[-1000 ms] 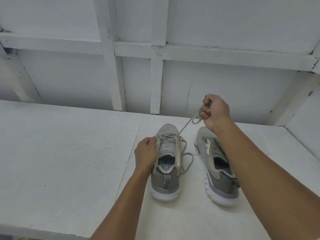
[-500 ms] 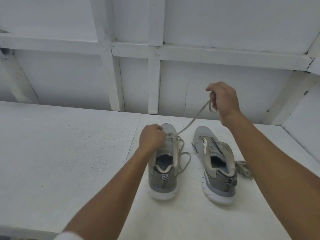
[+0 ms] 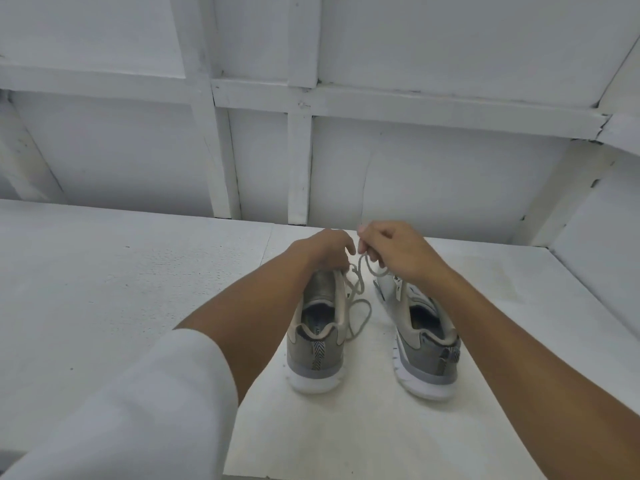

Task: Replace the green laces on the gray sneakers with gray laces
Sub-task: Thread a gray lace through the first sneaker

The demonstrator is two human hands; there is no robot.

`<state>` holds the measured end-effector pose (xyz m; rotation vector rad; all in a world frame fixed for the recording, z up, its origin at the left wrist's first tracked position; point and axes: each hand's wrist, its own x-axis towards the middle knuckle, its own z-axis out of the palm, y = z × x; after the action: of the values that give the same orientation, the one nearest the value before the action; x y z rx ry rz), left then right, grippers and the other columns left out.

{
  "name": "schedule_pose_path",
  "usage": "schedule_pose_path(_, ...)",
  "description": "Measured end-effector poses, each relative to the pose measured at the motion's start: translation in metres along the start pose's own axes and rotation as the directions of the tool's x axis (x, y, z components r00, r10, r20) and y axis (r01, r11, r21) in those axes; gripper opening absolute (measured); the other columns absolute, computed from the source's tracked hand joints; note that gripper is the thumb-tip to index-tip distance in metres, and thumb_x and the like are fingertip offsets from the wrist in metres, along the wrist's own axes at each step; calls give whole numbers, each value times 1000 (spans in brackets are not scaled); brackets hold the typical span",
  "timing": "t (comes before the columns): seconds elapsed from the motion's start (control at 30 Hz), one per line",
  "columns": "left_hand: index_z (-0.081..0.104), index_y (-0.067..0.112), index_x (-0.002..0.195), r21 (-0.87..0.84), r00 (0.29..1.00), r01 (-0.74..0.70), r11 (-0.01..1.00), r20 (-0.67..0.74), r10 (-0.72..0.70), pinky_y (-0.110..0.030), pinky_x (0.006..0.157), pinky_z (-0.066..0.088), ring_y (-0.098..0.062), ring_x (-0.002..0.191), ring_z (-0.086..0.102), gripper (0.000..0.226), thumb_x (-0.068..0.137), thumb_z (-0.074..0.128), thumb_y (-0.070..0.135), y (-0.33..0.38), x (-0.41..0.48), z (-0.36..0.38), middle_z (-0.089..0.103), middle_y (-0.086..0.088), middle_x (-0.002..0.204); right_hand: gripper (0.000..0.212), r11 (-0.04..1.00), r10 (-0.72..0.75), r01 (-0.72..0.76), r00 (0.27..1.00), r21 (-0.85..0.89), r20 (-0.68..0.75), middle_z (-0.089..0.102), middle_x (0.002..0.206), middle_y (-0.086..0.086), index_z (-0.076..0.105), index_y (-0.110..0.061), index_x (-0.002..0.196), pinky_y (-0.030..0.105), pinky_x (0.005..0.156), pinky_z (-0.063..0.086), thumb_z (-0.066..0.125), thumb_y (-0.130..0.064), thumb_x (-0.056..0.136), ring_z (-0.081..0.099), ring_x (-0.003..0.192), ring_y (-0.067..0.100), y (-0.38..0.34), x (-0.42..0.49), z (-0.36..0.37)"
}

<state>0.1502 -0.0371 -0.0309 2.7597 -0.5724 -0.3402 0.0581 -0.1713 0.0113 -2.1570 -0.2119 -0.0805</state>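
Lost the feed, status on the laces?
Right hand pinches lace. Left hand on left sneaker, grip hidden. Lace slack beside it. Nothing in the way.

Left sneaker [image 3: 317, 344]: gray upper, white sole, upright, toe to 12 o'clock, heel to 6.
Right sneaker [image 3: 424, 355]: matching, at 3 o'clock of the first, apart, toe toward 11.
Gray lace [image 3: 360, 306]: threaded at left sneaker's front, slack loop off its 3 o'clock side, upper end pinched in right hand [image 3: 398, 252].
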Motion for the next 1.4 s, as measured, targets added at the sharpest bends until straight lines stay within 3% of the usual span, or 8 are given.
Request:
schedule_pose_path(0.17,53,15,126,-443,995,24,896,-76,-64,-34,93,48,-21,109,57,47,81,68,19,-3,-7,-23,58,-4,122,21,980,78,-46,984,-194,163,71,75,-4,69,-16,83,35,76,56,53,-24,94,67,76,11,3,-4,-2)
schedule_pose_path(0.33,53,12,123,-596,985,-118,794,-175,15,-27,73,47,-24,100,65,39,86,65,12,12,-27,-64,69,-14,105,19,977,156,-139,982,-162,103,71,95,2,59,-18,110,39,77,60,50,-16,93,71,80,18,0,1,-12)
schedule_pose_path(0.57,53,15,123,-567,956,-281,775,-241,170,-19,65,40,-11,83,62,39,86,66,10,43,-65,-95,72,-9,98,29,985,127,-131,991,-110,-45,61,73,3,46,-29,116,28,55,43,58,-40,92,57,53,12,-3,21,-23)
schedule_pose_path(0.9,59,14,115,-559,899,-432,708,-325,292,-10,61,41,2,62,60,30,87,69,10,62,-115,-95,73,-3,86,15,949,286,-280,958,144,-22,67,85,10,62,-1,99,23,56,51,52,-13,96,66,63,16,16,49,-39)
schedule_pose_path(1.03,63,16,112,-541,901,-434,721,-283,330,-27,74,51,-13,77,67,27,86,71,13,60,-134,-72,73,4,82,22,911,360,-342,932,229,-43,62,82,17,60,8,103,21,48,50,46,11,87,63,58,16,17,58,-49)
schedule_pose_path(1.2,64,24,109,-482,914,-405,777,-219,340,-16,67,46,7,69,62,23,87,71,24,57,-150,-32,72,11,86,13,789,428,-336,901,514,-67,58,88,15,56,6,101,30,69,58,45,1,96,63,73,25,12,65,-55)
schedule_pose_path(1.3,64,28,110,-448,930,-368,815,-158,333,-17,64,45,9,58,57,24,87,70,29,56,-155,-11,72,14,92,9,776,444,-321,889,543,-110,58,86,12,53,1,100,21,48,51,48,-5,97,58,62,18,10,70,-55)
schedule_pose_path(1.4,61,34,118,-339,945,-327,882,-101,311,-14,81,40,7,89,60,31,88,67,38,48,-156,-2,72,19,103,9,836,438,-337,885,432,-157,63,88,6,56,-7,97,17,37,33,48,-10,97,45,55,13,8,75,-54)
